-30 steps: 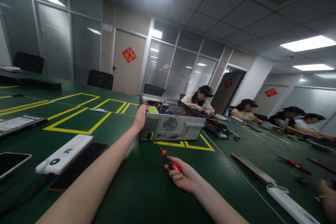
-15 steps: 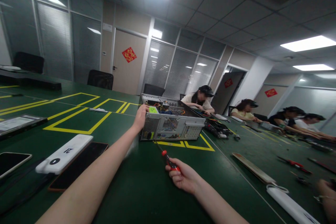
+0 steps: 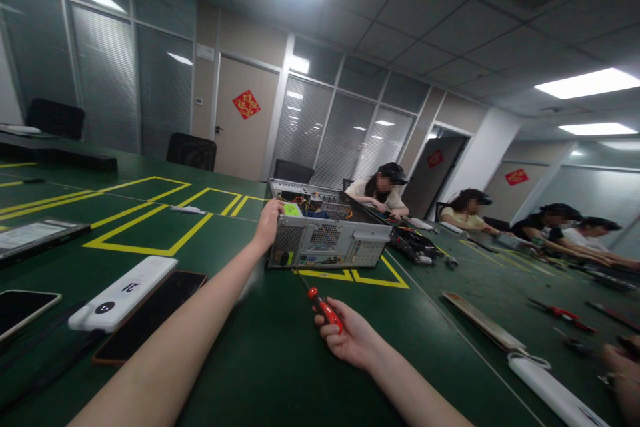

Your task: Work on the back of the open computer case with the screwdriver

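Note:
An opened desktop computer case (image 3: 340,247) lies on the table, its rear panel with vents and ports facing me and its inside showing from above. My left hand (image 3: 270,221) grips the case's near left corner, fingers curled over the upper edge. In my right hand (image 3: 345,332) is a red and black screwdriver (image 3: 320,303), the fingers wrapped around its handle. Its thin shaft points up and left to the lower edge of the rear panel, left of the middle. Whether the tip touches a screw is too small to tell.
On the left lie a white power bank (image 3: 125,293), a dark phone (image 3: 150,320), another phone (image 3: 25,313) and a drive-like metal box (image 3: 40,237). Rightward are black parts (image 3: 415,243), a long flat strip (image 3: 483,320) and red-handled pliers (image 3: 563,310). Several people work beyond.
The screwdriver handle has turned a little within my right hand, and those fingers have shifted slightly. My left hand and the computer case are where they were.

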### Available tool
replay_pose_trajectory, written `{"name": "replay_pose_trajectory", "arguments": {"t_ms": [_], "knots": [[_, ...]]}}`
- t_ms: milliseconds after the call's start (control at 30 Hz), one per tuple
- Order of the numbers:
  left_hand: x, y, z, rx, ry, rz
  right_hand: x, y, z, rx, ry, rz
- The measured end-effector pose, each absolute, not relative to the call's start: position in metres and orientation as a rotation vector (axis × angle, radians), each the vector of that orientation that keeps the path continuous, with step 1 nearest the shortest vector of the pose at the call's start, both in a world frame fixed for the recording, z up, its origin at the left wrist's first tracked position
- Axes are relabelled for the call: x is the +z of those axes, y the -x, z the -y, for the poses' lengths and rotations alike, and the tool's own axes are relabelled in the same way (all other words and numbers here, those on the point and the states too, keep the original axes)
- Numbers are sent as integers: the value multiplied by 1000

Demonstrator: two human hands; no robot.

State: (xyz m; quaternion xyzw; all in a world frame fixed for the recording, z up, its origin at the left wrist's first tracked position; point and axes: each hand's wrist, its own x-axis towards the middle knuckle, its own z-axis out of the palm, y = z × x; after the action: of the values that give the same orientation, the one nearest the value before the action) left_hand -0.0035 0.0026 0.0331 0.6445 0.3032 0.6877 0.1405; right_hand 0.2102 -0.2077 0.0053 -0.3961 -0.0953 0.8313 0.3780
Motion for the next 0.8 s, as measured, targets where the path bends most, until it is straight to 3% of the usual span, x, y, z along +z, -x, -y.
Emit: {"name": "replay_pose_trajectory", "arguments": {"t_ms": [800], "knots": [[32, 3, -4, 1971, -1871, -898, 8, -209, 209, 2062, 1097, 253]]}}
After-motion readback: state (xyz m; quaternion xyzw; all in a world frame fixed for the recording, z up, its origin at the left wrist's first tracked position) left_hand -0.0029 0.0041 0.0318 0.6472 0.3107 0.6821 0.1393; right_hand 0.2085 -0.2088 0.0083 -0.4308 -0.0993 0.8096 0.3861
